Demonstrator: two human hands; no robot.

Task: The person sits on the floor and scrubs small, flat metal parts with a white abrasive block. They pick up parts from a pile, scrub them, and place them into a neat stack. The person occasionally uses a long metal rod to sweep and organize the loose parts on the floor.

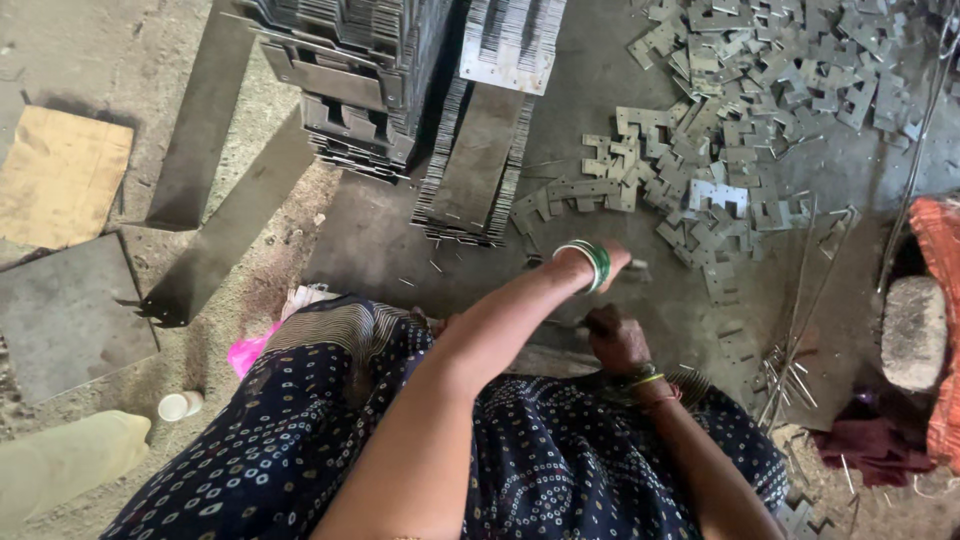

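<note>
The left hand [612, 255] is reaching toward loose metal plates [700, 200] just ahead (grip hidden); the right hand [615, 338] is clenching something small. Stacked plates [470, 170] are standing beyond, many unsorted.

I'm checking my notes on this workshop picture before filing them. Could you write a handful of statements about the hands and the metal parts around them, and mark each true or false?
1. The left hand reaches out across the floor, with green bangles on its wrist. True.
2. The right hand is spread flat on the stone. False: it is curled closed near the lap, apart from the stone at the right.
3. Loose notched metal plates lie scattered on the floor ahead. True.
4. All the plates lie loose, none stacked. False: stacked plates stand at the top left.
5. A small white cup sits on the ground at the left. True.
</note>
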